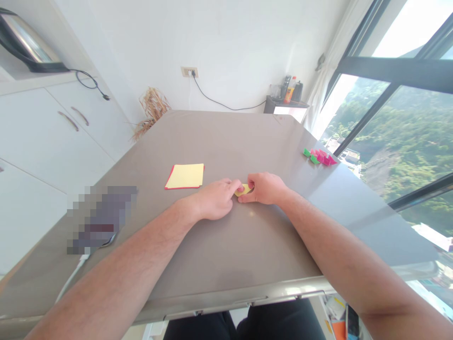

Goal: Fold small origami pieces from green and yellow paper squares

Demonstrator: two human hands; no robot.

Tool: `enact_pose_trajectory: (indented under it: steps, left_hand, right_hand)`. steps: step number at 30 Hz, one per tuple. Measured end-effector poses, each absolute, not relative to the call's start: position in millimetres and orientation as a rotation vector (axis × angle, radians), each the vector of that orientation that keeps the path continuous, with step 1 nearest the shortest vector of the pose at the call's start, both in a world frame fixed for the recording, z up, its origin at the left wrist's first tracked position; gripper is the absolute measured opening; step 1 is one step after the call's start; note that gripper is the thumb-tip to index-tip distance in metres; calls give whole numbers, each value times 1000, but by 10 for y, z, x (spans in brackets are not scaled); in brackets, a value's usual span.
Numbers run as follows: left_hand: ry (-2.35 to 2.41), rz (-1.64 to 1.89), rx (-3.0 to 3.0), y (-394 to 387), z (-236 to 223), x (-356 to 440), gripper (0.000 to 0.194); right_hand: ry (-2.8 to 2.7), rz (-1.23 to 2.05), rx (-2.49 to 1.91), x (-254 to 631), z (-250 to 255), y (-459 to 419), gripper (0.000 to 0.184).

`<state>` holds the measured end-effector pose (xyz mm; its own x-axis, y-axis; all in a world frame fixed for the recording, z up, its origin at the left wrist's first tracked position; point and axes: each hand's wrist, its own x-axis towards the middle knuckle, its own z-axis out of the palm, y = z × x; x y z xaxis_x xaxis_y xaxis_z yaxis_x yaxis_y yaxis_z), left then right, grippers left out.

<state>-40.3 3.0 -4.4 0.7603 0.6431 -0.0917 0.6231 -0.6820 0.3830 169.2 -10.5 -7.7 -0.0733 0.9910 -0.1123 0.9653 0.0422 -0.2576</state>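
Observation:
A small piece of folded yellow paper (244,190) lies between my two hands over the middle of the table. My left hand (216,198) presses its left end with the fingertips. On the other side, my right hand (266,188) pinches the right end between thumb and index finger. The fingers cover much of the paper, so its full shape is hidden. To the left sits a stack of square paper (186,175), yellow on top with red edges showing beneath.
Several pink and green folded paper pieces (320,157) rest near the right edge by the window. A blurred-out dark object (102,217) with a white cable (71,276) lies at the left. The grey-brown table (226,137) reaches toward the wall.

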Motion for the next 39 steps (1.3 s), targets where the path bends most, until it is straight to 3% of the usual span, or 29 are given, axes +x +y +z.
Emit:
enact_pose_trajectory:
  steps: [5, 12, 16, 22, 29, 39]
  left_hand:
    - [970, 118, 2543, 27, -27, -399, 52]
    - [974, 130, 2534, 21, 9, -370, 56]
    - [968, 136, 2545, 42, -40, -401, 57]
    - [1003, 327, 2487, 19, -108, -383, 64]
    - [1160, 680, 2453, 92, -184, -262, 38]
    - [1534, 616, 2550, 263, -301, -318, 36]
  right_hand:
    - [-2109, 567, -2010, 1783, -91, -83, 43]
    - [-2069, 514, -2125, 1704, -72, -57, 38]
    - [-1979, 566, -2176, 1800, -45, 43, 25]
    - [-1874, 382, -2127, 1989, -109, 61, 11]
    - [-1979, 466, -1963, 1813, -95, -104, 28]
    - [-2075, 314, -1925, 1645, -181, -79, 40]
